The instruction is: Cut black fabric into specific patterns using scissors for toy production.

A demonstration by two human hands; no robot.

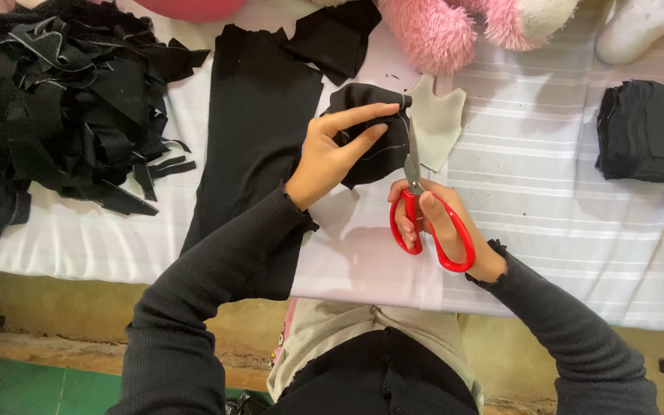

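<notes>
My left hand (pixel 337 151) holds a small piece of black fabric (pixel 369 138) above the table, with a grey paper pattern (pixel 437 121) sticking out to its right. My right hand (pixel 433 220) grips red-handled scissors (pixel 423 219), fingers through the loops. The steel blades point up along the right edge of the black piece, between it and the pattern.
A long strip of black cloth (pixel 251 138) lies on the white striped tablecloth (pixel 562 192). A heap of black scraps (pixel 55 107) fills the left. A stack of cut black pieces (pixel 649 131) sits at the right. Pink plush (pixel 432 31) lies at the far edge.
</notes>
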